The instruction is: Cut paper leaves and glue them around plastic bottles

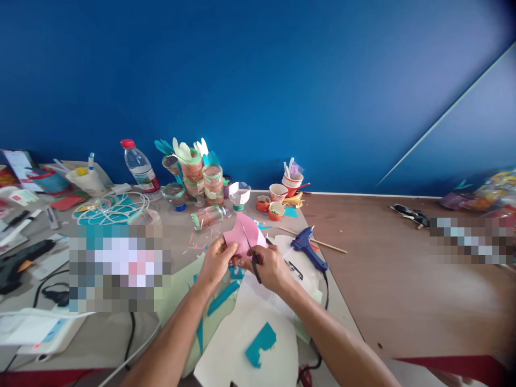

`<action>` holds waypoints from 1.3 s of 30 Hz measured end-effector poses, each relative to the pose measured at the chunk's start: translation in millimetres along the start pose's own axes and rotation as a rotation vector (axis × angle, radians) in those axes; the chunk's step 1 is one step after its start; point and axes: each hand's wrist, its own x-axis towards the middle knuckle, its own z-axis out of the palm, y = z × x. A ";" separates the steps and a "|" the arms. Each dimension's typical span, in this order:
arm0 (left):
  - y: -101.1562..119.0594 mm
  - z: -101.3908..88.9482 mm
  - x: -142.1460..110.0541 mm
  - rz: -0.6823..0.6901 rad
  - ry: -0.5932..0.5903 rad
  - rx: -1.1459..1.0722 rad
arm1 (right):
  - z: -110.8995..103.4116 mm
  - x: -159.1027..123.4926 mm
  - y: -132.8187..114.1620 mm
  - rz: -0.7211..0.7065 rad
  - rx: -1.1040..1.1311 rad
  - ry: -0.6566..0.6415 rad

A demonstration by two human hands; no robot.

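Between my hands is a piece of pink paper (pixel 250 234) with a rounded edge, raised above the worktop. My left hand (pixel 220 258) pinches its lower left side between thumb and fingers. In my right hand (pixel 271 264) is a pair of scissors (pixel 255 262), dark-handled, its blade pointing up and away across the pink sheet. Whether the blades are parted I cannot tell. Beneath my hands lie white paper (pixel 258 309) and pale green paper (pixel 183 287), with a torn teal scrap (pixel 262 344) near me.
A blue glue gun (pixel 310 248) lies right of my hands, beside a thin wooden stick (pixel 334 247). Behind stand decorated bottle pieces (pixel 213 183), a water bottle (pixel 141 171) and paper cups (pixel 278 192). Coiled white cable (pixel 115 209), a black glue gun (pixel 24 260) and a power strip (pixel 48 336) occupy the left.
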 end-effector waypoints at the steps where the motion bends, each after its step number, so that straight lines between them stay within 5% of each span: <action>1: -0.4 -0.4 0.2 0.000 -0.001 0.002 | 0.0 0.0 0.0 0.002 -0.003 0.000; 20: -3.5 -8.7 6.7 0.054 0.195 -0.006 | -1.4 -2.8 -0.2 0.000 -0.060 -0.020; 39: -4.9 -23.2 18.1 0.190 0.489 -0.113 | -3.1 -6.9 -6.8 -0.098 -0.135 -0.204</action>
